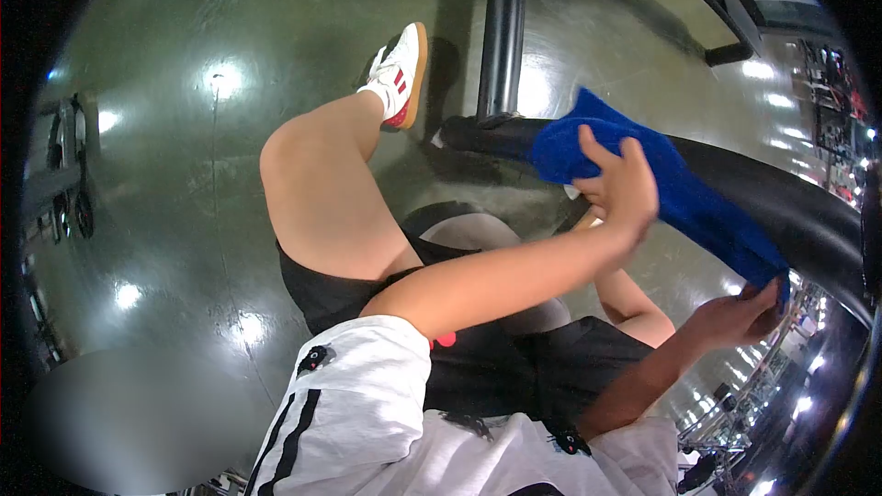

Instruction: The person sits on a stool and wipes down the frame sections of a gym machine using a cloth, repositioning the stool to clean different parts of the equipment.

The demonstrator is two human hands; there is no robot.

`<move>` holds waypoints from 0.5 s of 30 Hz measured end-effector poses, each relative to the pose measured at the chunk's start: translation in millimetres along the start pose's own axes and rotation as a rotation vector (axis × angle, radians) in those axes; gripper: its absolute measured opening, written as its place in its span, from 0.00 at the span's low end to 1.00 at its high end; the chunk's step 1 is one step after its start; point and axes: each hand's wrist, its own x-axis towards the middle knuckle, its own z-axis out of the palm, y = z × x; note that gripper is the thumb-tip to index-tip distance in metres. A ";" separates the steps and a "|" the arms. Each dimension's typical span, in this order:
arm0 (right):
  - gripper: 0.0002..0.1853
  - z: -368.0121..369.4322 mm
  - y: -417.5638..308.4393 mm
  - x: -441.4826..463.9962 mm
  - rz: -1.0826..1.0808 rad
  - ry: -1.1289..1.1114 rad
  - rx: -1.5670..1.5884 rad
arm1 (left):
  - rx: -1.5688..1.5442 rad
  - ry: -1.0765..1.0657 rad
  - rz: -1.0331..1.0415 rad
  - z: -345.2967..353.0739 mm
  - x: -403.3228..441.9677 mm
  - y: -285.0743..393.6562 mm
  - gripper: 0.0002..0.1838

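A blue cloth (712, 207) lies stretched along a black curved bar (763, 174), its near end bunched up. My left hand (622, 186) is over the cloth's wider end, fingers apart and partly bent, the palm side hidden; whether it presses on the fabric I cannot tell. At the cloth's other end, my right hand (749, 315) has its fingers closed on a corner of it.
A black upright post (502, 32) joins the bar. My bent left leg, with a white and red shoe (401, 75), is to the left on the shiny green floor (184, 165). More black frame tubes (726, 9) stand at the upper right. A dark rack (66, 165) is at far left.
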 end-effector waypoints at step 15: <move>0.20 7.4 7.7 27.3 1.067 0.148 1.459 | 0.054 -0.692 0.262 -17.4 -66.3 16.6 0.52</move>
